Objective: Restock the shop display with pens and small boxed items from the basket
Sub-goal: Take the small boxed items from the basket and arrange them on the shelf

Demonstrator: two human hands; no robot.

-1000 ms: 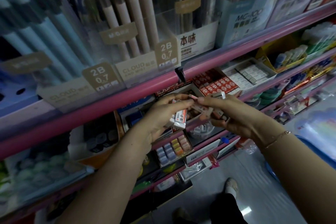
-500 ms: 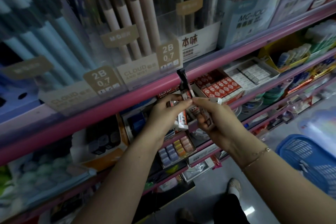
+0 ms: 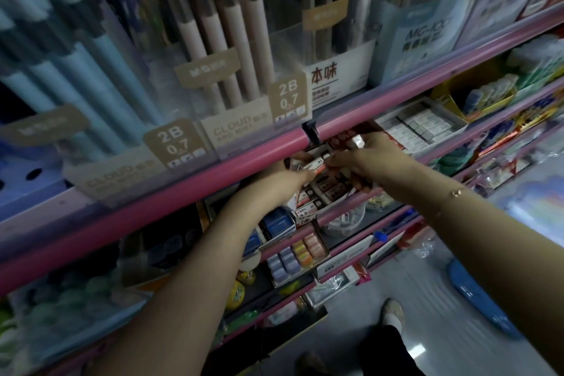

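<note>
Left hand [image 3: 288, 175] and right hand [image 3: 363, 159] both pinched one small boxed item [image 3: 311, 165] above display tray [image 3: 328, 189]; blue basket [image 3: 476, 299] at four o'clock.

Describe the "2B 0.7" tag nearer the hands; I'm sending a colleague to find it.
Start at the pink shelf rail below the pencil displays. Follow it right to the black clip; the tan tag stands just above. Its twin sits further left, beside blue pencils.
</note>
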